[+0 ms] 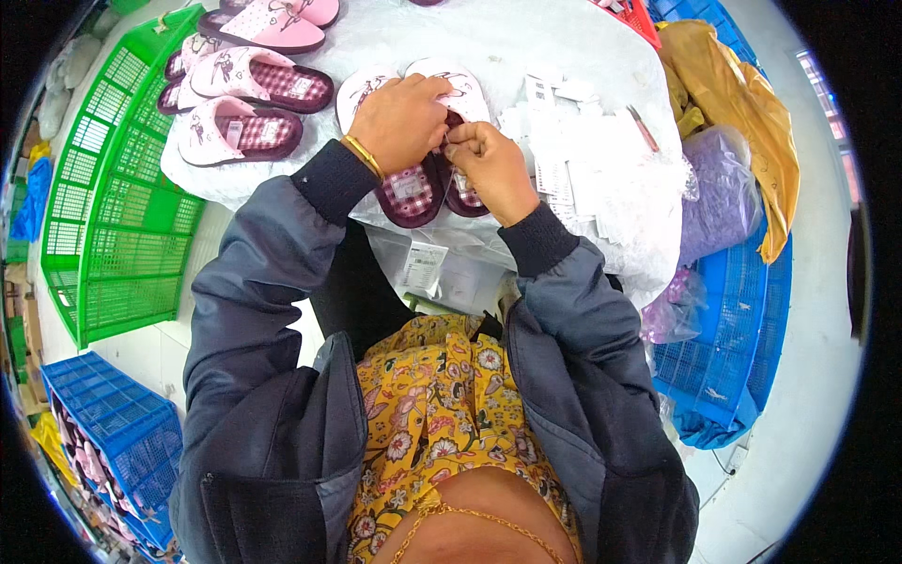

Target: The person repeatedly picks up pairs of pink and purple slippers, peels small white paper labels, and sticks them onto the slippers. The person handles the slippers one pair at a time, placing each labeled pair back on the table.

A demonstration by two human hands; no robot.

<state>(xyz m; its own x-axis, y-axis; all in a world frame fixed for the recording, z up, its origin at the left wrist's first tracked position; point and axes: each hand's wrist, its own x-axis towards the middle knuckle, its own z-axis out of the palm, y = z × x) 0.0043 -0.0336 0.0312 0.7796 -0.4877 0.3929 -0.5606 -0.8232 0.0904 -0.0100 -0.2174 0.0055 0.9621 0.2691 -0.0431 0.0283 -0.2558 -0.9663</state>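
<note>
Narrowly, right fingers pinch over slippers near the table edge; left fingers unclear.

Over my link I have, on the table before me, a pair of slippers, other slippers to their left, paper tags to their right, a basket past the table's left edge and a crate past its right

Slippers here look like matt cloth, my bracelet is shiny metal, my jacket kinda sheeny fabric, green crate just plain plastic.
</note>
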